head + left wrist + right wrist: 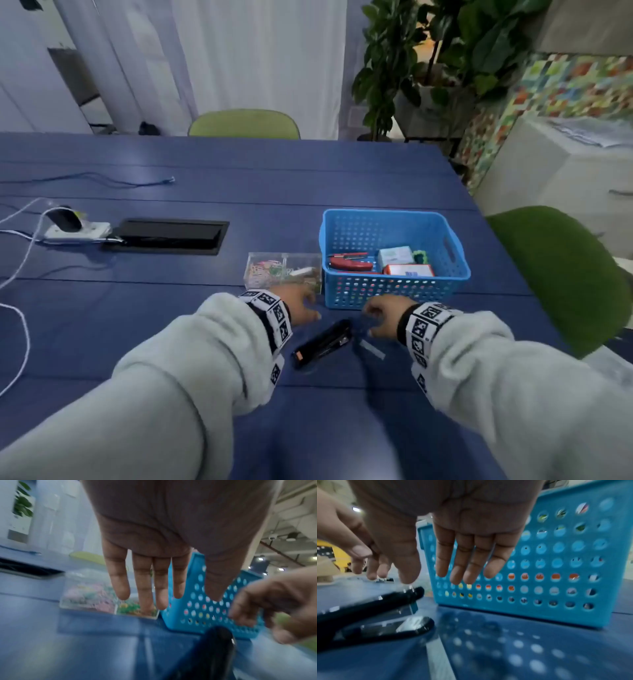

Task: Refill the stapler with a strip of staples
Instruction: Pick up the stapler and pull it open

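Both hands hover released and empty over the table (137,325): the left hand (301,305) with fingers straight, the right hand (383,318) loosely spread. The stapler (323,342) lies shut between them, just near of both. The staples (371,348) lie right of it, near the right hand. The strip looks brittle; a hard pinch could snap it. The basket (394,287) stands close behind, so a hasty reach might knock it.
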{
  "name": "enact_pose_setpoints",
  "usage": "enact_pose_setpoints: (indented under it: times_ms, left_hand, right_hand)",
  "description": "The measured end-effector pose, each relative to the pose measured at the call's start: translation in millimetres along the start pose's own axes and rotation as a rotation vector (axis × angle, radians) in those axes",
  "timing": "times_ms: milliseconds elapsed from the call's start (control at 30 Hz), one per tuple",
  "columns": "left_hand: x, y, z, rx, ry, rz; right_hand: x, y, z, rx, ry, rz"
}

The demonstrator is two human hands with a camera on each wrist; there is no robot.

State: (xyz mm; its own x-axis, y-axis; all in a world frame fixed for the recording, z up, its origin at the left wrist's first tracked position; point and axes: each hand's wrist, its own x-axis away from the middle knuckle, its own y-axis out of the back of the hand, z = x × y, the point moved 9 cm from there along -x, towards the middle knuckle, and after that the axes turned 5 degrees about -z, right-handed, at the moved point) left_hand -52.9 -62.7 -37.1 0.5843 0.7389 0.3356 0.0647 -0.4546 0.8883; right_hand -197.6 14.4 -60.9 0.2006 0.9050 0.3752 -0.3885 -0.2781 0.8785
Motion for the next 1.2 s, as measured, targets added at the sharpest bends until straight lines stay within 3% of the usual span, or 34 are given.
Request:
enact_pose_setpoints:
  times_ms: [200, 433, 700, 833, 1033, 1200]
  left_hand:
    - [-18, -52, -10, 0.05, -0.018, 0.18]
    - [-25, -79, -12, 0.006, -0.046, 0.226]
    - [-22, -69, -24, -0.016, -0.122, 0.123]
    - [-13, -49, -23, 0.079, -0.165, 0.056]
    - [12, -18, 16, 0.256, -0.114, -0.104]
    - [24, -8, 52, 0.255, -0.083, -0.163]
  right_hand:
    - [-29, -33, 12, 0.086, 0.02, 0.115]
    - [-43, -57, 24, 0.107, 0.106, 0.143]
    - [-47, -61, 20, 0.102, 0.107, 0.129]
    - [-45, -59, 12, 0.091, 0.09, 0.108]
    - [-40, -60, 7, 0.079, 0.082, 0.112]
    - [-38, -61, 6, 0.073, 0.059, 0.101]
